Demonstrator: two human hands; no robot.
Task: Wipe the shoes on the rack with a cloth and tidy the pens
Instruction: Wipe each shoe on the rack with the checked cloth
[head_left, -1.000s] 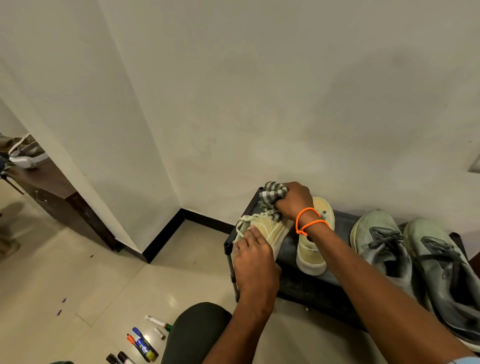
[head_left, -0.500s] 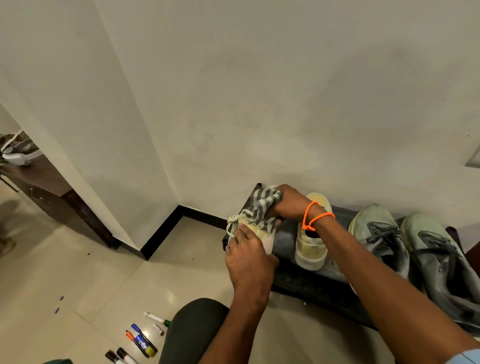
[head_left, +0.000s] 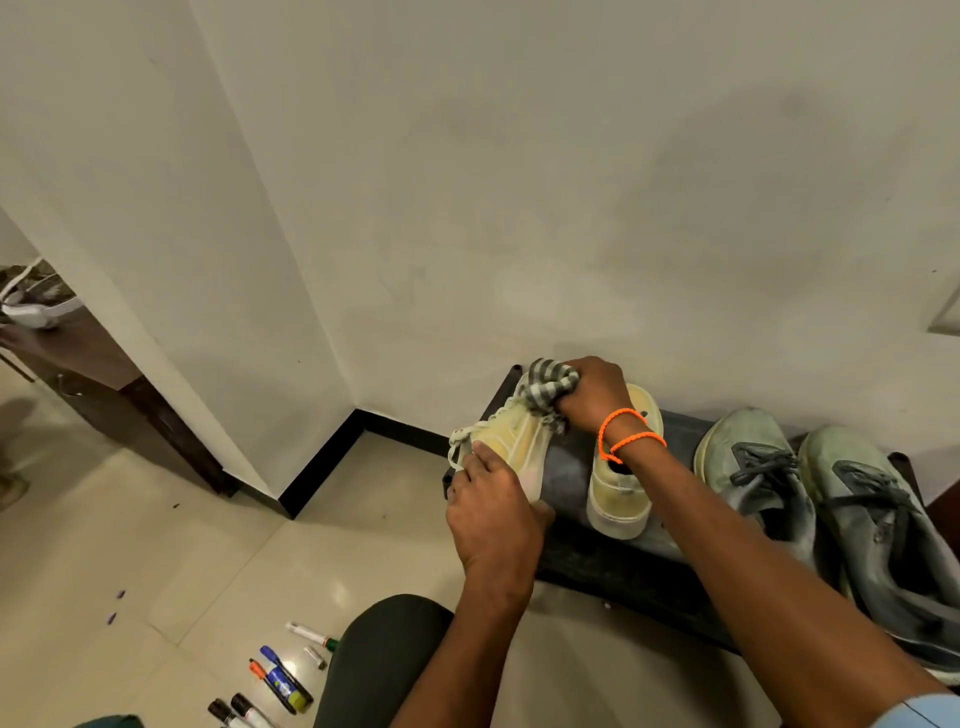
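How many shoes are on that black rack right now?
4. One pale yellow lace-up sneaker is held tilted at the black rack's left end, its partner stands beside it, and two grey-green running shoes lie at the right. Lower shelves, if any, are hidden.

Single head-worn wide-angle view, looking forward and down from close above the rack (head_left: 613, 564), wall corner apparently upper left.
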